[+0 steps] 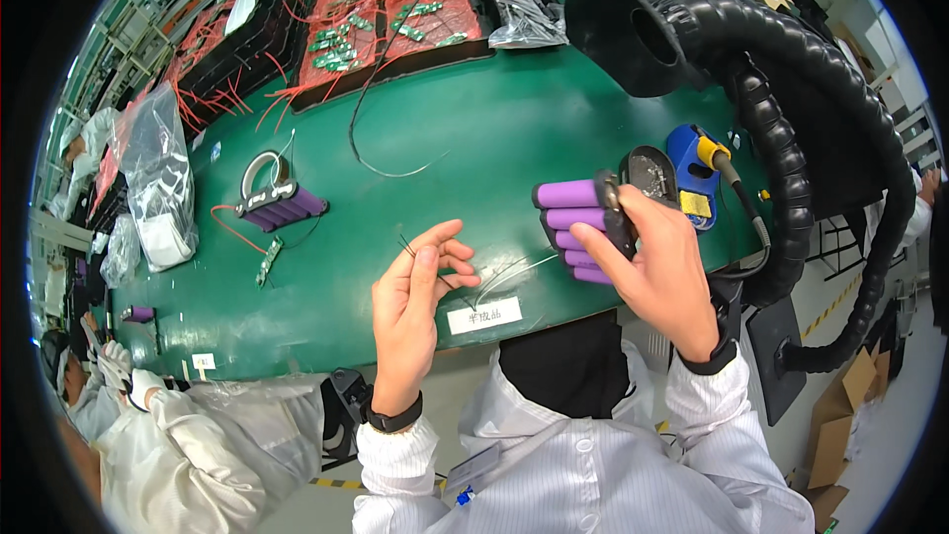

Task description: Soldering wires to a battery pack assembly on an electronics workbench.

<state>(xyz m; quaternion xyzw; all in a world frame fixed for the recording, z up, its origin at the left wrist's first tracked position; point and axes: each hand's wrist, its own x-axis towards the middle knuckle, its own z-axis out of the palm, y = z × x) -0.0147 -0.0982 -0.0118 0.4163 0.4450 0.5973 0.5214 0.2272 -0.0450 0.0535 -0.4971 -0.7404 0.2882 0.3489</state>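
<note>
My right hand (660, 267) grips a purple battery pack (573, 196) by its black end frame, thumb in front, holding it tilted over the bench. My left hand (410, 297) is raised to the left of it, thumb and fingers pinched on thin black wires (405, 243). Fine pale wires (514, 273) lie between the hands, behind a white paper label (465, 320). Farther left stands a second purple battery pack (285, 210), with a red wire running to a small green circuit board (269, 259). A roll of tape (247, 178) rests behind that pack.
A blue soldering iron stand (682, 150) and a dark tin (647, 170) are at right, under a black fume hood (621, 32) with ribbed hoses. Trays (395, 63) of circuit boards and a bag of metal parts (529, 18) line the back. Another person's sleeve (213, 435) is at left.
</note>
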